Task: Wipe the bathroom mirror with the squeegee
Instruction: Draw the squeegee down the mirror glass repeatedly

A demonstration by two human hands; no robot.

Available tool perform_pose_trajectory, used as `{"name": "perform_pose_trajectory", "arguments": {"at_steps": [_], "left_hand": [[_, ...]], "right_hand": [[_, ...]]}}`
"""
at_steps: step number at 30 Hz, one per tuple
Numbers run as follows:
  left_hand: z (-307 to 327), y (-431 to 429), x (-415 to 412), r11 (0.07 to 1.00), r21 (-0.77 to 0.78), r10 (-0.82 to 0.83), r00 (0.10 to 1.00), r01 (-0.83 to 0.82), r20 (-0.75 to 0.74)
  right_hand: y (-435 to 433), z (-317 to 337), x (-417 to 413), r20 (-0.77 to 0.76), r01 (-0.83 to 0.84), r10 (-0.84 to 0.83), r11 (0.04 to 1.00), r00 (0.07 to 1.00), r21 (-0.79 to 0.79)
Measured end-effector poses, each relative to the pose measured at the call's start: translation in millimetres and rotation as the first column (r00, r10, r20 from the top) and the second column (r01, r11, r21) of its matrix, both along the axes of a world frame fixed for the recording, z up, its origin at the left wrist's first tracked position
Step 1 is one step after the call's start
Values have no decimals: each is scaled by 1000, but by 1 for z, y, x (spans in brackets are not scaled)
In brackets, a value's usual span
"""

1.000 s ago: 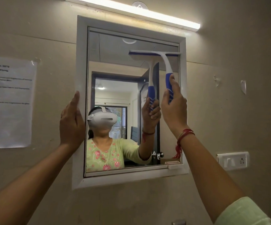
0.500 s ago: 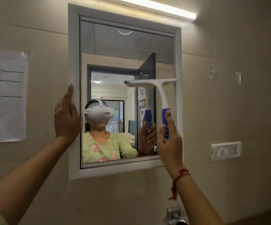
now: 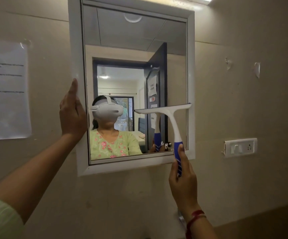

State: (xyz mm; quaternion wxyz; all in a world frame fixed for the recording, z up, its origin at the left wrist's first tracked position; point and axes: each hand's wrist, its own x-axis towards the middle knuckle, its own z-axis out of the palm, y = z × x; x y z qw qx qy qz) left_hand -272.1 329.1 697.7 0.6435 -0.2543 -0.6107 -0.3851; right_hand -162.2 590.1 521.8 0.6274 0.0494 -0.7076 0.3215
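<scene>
Partly hidden blue squeegee handle (image 3: pixel 178 147) within curled right hand (image 3: pixel 182 184); flat left hand (image 3: pixel 72 114) against mirror frame (image 3: pixel 73 40).

Squeegee (image 3: pixel 167 111) dragged from mirror (image 3: pixel 134 49) top to lower right; right hand (image 3: pixel 182 176) lower.

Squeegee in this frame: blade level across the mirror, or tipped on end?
Roughly level. The squeegee blade runs across the mirror glass, right end slightly higher, handle pointing down into the right hand.
</scene>
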Motion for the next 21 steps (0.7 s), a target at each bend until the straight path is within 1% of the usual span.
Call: {"name": "perform_pose_trajectory", "arguments": {"at_steps": [5, 10, 15, 21], "left_hand": [[-1, 0, -2, 1000, 3, -4, 1000, 4, -4], [-2, 0, -2, 1000, -1, 4, 1000, -4, -6], [-4, 1, -3, 1000, 11, -5, 1000, 5, 4], [-4, 0, -4, 1000, 4, 2, 1000, -2, -19]], "right_hand": [[-7, -18, 9, 25, -2, 3, 1000, 1000, -16], [-9, -38, 18, 85, 5, -4, 1000, 996, -10], [-9, -59, 22, 100, 2, 0, 1000, 995, -14], [-12, -79, 28, 118, 27, -25, 1000, 993, -15]]}}
